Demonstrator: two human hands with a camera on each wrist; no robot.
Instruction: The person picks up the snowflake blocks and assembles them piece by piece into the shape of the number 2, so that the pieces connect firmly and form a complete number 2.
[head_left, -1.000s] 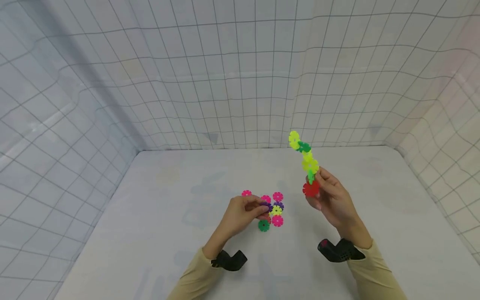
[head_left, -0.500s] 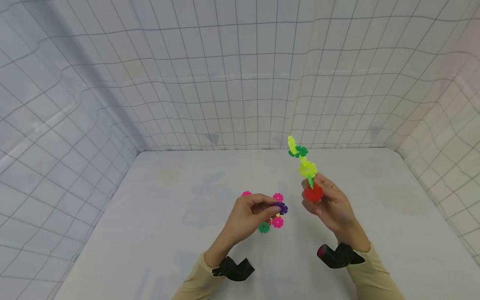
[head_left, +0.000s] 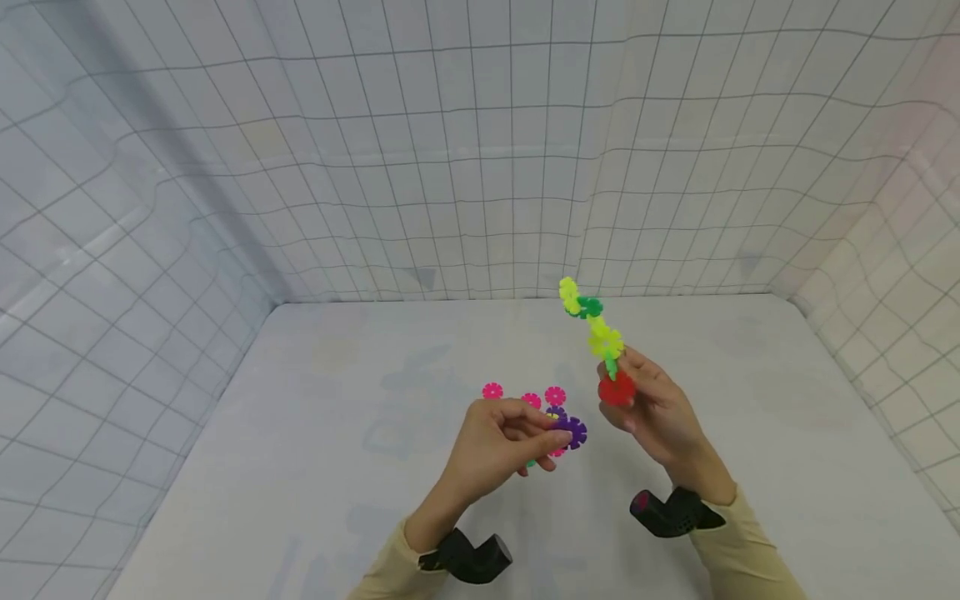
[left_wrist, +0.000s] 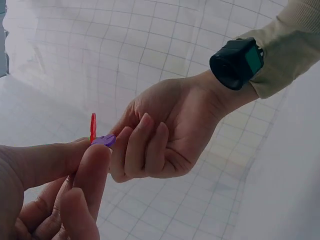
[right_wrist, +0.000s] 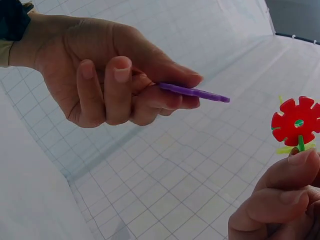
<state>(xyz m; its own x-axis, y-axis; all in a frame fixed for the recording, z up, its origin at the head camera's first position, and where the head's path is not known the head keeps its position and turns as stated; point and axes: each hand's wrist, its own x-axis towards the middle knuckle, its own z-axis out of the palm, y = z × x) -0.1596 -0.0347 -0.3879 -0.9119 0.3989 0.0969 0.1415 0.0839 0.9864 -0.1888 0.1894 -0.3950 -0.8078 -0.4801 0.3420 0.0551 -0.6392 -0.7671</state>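
One purple disc, pinched by left hand, shows notches from head, edge from right wrist.

Apparent gap right of purple disc

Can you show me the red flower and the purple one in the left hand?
Red flower [head_left: 617,389]: head view, middle of its face.
Purple flower [right_wrist: 200,93]: right wrist view, on its thin edge.
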